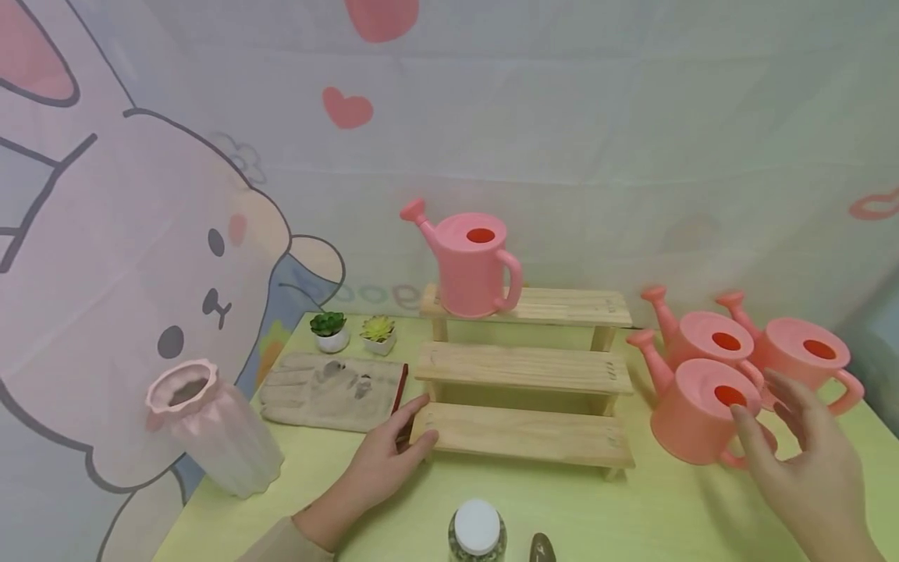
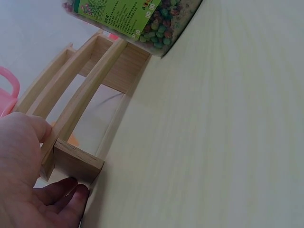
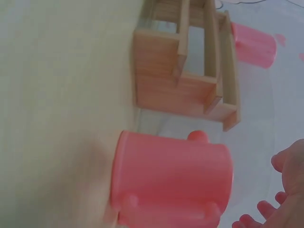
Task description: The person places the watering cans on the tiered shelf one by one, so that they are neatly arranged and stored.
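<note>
A three-step wooden plant stand [image 1: 520, 433] stands on the table. At its left end my left hand [image 1: 386, 460] grips the lowest step; in the left wrist view the thumb lies over the board and the other fingers [image 2: 76, 199] are at the side panel. One pink watering can [image 1: 472, 269] sits upright on the top step, towards its left. Three more pink cans are grouped to the right of the stand. Over the handle side of the front can [image 1: 684, 414] hovers my right hand [image 1: 808, 460], its fingers spread and relaxed, apart from the can in the right wrist view.
A pair of grey work gloves [image 1: 323, 390] lies left of the stand, with two small potted succulents [image 1: 328, 332] behind. A ribbed pale pink vase [image 1: 225, 437] stands at the far left. In front are a white-lidded jar [image 1: 477, 527] of coloured pebbles and a dark object [image 1: 541, 549].
</note>
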A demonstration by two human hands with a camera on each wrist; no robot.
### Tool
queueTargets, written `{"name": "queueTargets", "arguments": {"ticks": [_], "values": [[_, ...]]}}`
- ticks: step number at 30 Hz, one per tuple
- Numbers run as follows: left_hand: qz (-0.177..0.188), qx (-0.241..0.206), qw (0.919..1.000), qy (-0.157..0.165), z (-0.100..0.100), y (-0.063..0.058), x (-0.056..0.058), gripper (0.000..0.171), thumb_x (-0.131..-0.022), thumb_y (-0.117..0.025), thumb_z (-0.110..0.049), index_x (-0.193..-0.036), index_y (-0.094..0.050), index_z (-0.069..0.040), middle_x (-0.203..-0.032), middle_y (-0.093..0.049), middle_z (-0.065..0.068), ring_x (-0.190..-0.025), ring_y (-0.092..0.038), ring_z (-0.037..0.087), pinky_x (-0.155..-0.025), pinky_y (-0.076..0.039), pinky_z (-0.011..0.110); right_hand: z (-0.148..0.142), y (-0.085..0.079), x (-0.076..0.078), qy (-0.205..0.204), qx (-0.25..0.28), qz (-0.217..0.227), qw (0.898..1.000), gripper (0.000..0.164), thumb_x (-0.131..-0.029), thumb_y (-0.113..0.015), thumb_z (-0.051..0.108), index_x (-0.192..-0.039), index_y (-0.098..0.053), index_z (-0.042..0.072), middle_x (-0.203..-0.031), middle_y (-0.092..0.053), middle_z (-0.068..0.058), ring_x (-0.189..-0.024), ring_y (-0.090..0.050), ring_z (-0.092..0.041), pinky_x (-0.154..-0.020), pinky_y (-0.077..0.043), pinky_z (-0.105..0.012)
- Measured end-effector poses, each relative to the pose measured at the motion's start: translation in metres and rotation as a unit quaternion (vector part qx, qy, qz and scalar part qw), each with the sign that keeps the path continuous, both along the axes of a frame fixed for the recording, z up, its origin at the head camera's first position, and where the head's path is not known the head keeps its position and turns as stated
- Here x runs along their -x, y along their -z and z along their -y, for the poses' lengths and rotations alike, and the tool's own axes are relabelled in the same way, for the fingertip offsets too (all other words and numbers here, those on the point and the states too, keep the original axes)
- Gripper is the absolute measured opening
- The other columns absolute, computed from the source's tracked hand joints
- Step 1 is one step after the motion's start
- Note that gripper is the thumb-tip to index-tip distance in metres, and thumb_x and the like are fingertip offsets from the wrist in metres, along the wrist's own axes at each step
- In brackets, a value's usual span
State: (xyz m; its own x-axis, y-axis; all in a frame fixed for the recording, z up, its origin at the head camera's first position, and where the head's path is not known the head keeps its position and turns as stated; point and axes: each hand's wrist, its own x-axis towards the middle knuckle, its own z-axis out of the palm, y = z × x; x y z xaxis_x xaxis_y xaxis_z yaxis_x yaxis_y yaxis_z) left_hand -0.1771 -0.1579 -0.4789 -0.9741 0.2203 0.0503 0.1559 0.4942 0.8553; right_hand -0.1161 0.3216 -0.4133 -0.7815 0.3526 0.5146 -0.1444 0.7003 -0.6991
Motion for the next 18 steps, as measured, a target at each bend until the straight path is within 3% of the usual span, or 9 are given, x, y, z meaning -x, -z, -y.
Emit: {"name": "queueTargets", "arguments": {"ticks": [4, 8, 12, 14, 18], "values": [[-0.003, 0.006, 1.0000, -0.004, -0.001, -0.001, -0.001, 0.059, -0.097, -0.066, -0.051, -0.151, -0.048, -0.037, -0.074, -0.030, -0.005, -0.063, -0.032, 0.003, -0.065, -0.038, 0.022, -0.013, 0.011, -0.003, 0.010, -0.025, 0.001, 1.000, 0.068, -0.088, -0.081, 0.018, -0.149, -0.053, 0.030, -0.138, -0.054, 0.025, -0.116, -0.040, 0.024, -0.100, -0.027, 0.006], [-0.005, 0.011, 0.9999, -0.004, -0.001, -0.001, -0.001, 0.059, -0.097, -0.066, -0.052, -0.151, -0.048, -0.037, -0.074, -0.030, -0.005, -0.063, -0.032, 0.003, -0.065, -0.038, 0.022, -0.026, 0.022, -0.006, -0.015, -0.048, 0.031, 0.998, 0.076, -0.090, -0.080, 0.023, -0.156, -0.043, 0.026, -0.151, -0.051, -0.001, -0.118, -0.033, 0.029, -0.097, -0.023, 0.009], [-0.008, 0.012, 0.9999, -0.004, 0.000, 0.000, 0.000, 0.060, -0.097, -0.066, -0.053, -0.151, -0.048, -0.036, -0.073, -0.030, -0.005, -0.062, -0.031, 0.003, -0.063, -0.037, 0.021, -0.036, 0.034, -0.009, -0.059, -0.048, 0.074, 0.994, 0.082, -0.091, -0.079, 0.026, -0.160, -0.034, 0.023, -0.157, -0.044, -0.017, -0.111, -0.028, 0.036, -0.090, -0.027, 0.010], [-0.009, 0.012, 0.9999, -0.004, 0.001, 0.000, 0.000, 0.060, -0.096, -0.066, -0.053, -0.151, -0.048, -0.035, -0.073, -0.031, -0.005, -0.062, -0.031, 0.003, -0.063, -0.036, 0.021, -0.041, 0.038, -0.009, -0.072, -0.048, 0.100, 0.991, 0.084, -0.092, -0.078, 0.028, -0.161, -0.031, 0.027, -0.157, -0.044, -0.013, -0.109, -0.029, 0.037, -0.085, -0.031, 0.009], [-0.006, 0.011, 0.9999, -0.002, 0.000, 0.000, 0.000, 0.061, -0.097, -0.066, -0.053, -0.152, -0.047, -0.036, -0.073, -0.031, -0.004, -0.061, -0.031, 0.004, -0.063, -0.037, 0.021, -0.048, 0.044, -0.008, -0.078, -0.047, 0.163, 0.982, 0.087, -0.093, -0.076, 0.037, -0.163, -0.025, 0.031, -0.152, -0.049, -0.022, -0.098, -0.033, 0.037, -0.072, -0.040, 0.005]]}}
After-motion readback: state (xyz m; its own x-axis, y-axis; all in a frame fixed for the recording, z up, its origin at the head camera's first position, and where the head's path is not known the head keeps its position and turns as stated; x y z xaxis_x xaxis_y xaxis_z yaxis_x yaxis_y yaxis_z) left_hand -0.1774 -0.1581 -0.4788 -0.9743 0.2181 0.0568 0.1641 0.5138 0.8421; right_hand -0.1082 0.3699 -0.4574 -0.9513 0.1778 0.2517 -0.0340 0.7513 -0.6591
